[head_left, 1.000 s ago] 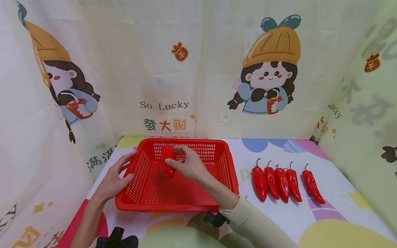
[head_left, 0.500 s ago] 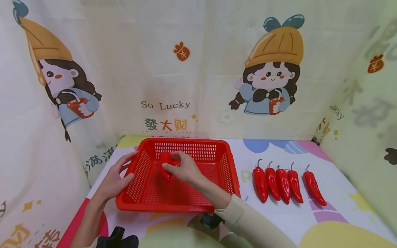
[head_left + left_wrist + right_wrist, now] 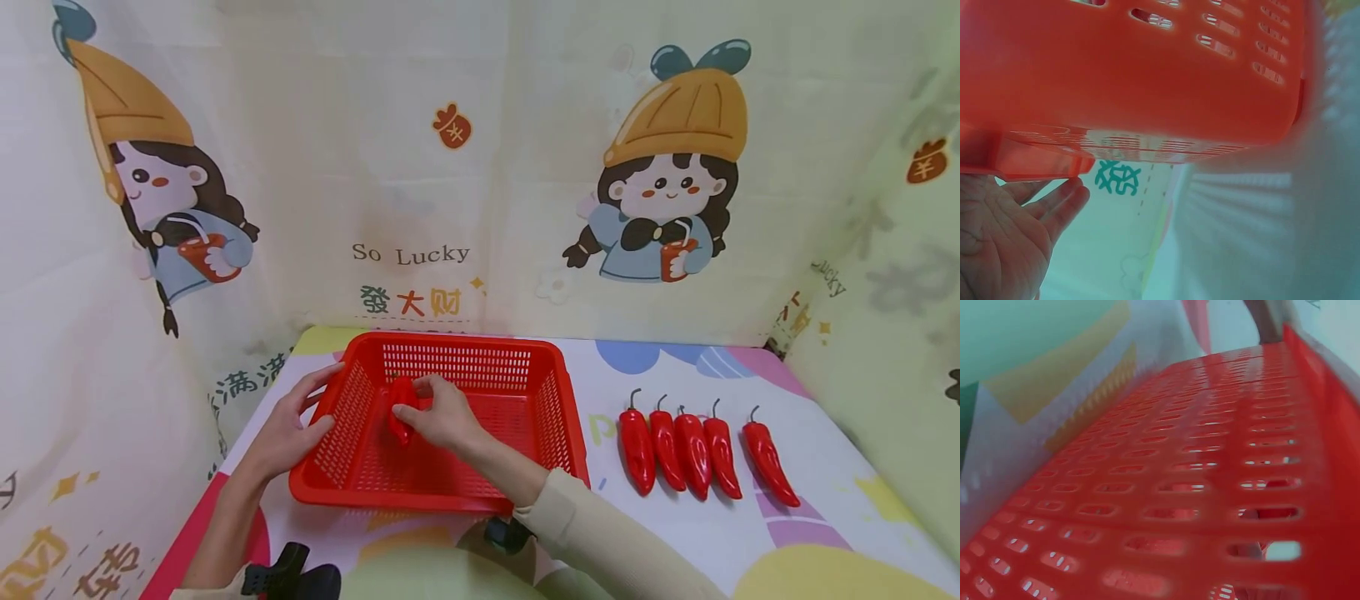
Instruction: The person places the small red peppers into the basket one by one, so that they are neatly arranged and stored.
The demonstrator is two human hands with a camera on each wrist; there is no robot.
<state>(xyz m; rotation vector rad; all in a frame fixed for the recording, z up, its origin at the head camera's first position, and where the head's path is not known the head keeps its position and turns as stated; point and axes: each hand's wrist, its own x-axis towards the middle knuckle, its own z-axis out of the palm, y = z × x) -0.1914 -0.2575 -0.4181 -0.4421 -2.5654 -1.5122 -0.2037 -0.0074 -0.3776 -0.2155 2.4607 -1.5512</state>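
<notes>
A red plastic basket [image 3: 450, 502] with slotted walls stands on the table. Inside its left part, my right hand [image 3: 448, 414] pinches a red chili pepper [image 3: 402, 408] between thumb and fingers, low near the basket floor. My left hand [image 3: 291, 429] rests against the basket's left rim with fingers extended; in the left wrist view, the fingertips of the left hand [image 3: 1010, 231] touch the rim's edge. The right wrist view holds the outside of the slotted basket wall [image 3: 1166, 487]; my right hand cannot be made out there.
Several red chili peppers [image 3: 693, 457] lie in a row on the patterned tablecloth [image 3: 592, 542], right of the basket. One chili pepper [image 3: 771, 464] lies slightly apart at the row's right end. A printed cloth [image 3: 510, 167] hangs behind the table and along both sides.
My right hand has lowered the chili pepper toward the basket floor. The left hand stays at the rim. The head view has shifted slightly.
</notes>
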